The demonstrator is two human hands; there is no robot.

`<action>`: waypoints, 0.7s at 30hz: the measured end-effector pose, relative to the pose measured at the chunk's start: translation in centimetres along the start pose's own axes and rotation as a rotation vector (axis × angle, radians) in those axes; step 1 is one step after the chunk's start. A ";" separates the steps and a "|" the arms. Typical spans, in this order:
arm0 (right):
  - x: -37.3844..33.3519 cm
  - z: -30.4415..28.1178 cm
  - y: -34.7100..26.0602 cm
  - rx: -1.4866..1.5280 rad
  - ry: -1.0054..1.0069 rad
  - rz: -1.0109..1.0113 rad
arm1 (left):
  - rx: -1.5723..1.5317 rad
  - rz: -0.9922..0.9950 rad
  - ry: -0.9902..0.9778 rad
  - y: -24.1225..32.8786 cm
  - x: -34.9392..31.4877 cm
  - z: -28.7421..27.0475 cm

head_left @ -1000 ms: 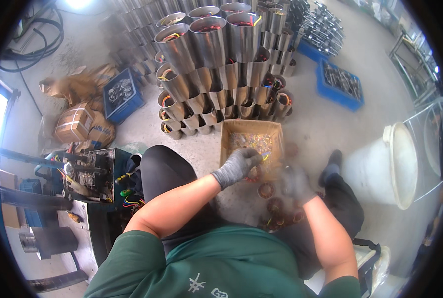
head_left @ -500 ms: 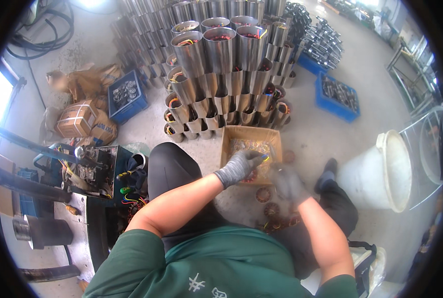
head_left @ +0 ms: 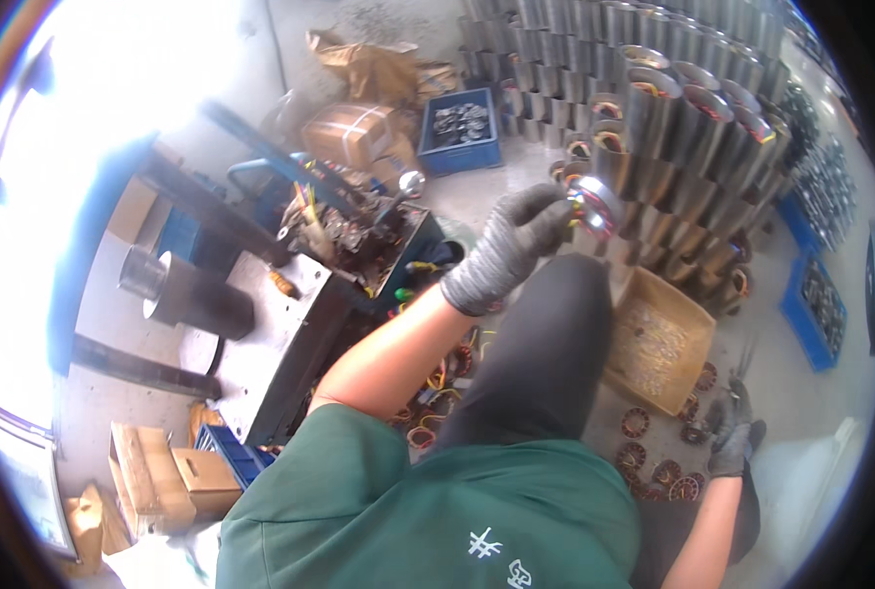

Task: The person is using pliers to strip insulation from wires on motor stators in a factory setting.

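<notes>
Grey workshop floor [head_left: 766, 304] stretches beneath a seated person in a green shirt [head_left: 437, 510], seen from above through a fisheye lens. Stacked metal cylinders [head_left: 654, 118] with coloured wires in their mouths fill the upper right. On the left is a cluttered bench [head_left: 271, 368].

Raised above the person's dark-trousered knee [head_left: 546, 344], the gloved left hand [head_left: 511, 245] holds a shiny, wired ring-shaped part [head_left: 602, 204]. Its fingers and thumb are clamped on the part's near-left side, where red, yellow and blue wires show. The part is tilted, its bright curved metal turned toward the upper right and its wired side toward the fingers. It looks short and round; blur and the glove make any long axis impossible to tell.

Low on the right, the gloved right hand [head_left: 732, 432] is near several dark wound rings [head_left: 635, 422] on the floor. A thin two-pronged object [head_left: 746, 358] points upward from it, too blurred to identify; whether the fingers are closed around it cannot be told.

Between knee and right hand sits an open cardboard box [head_left: 675, 294] of small multicoloured scraps. Glare washes out the upper left, and the right forearm is cut off at the lower edge.
</notes>
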State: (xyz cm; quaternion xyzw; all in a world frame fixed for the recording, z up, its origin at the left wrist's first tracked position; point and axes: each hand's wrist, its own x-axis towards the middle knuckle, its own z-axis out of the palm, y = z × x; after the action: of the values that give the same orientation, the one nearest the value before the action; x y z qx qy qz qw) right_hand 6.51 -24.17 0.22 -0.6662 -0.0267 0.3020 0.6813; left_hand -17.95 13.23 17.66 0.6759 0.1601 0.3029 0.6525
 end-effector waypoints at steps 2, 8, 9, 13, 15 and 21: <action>-1.2 -0.1 -1.2 -0.153 0.020 -0.090 | 0.130 -0.068 0.014 0.3 -1.7 -3.1; -2.2 0.4 -3.0 -0.059 0.056 -0.119 | 0.311 -0.435 0.218 -6.6 -5.7 -13.4; -2.3 0.5 -3.1 -0.017 0.074 -0.114 | 0.303 -0.512 0.230 -7.9 -6.6 -15.5; -2.6 0.7 -3.1 0.033 0.034 -0.122 | 0.680 -0.732 0.265 -12.1 -11.2 -22.1; -2.7 0.7 -3.2 0.094 -0.038 -0.168 | 0.863 -0.839 0.280 -13.7 -13.2 -23.8; -2.3 -0.7 -5.2 0.162 0.097 -0.014 | 1.419 -0.495 0.008 -14.0 -12.2 -20.5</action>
State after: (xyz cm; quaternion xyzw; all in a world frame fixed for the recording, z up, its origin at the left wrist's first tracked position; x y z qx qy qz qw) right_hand 6.87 -25.46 5.80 -0.6226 0.0265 0.2658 0.7355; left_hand -37.51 23.21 0.77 0.8774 0.4666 -0.0261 0.1085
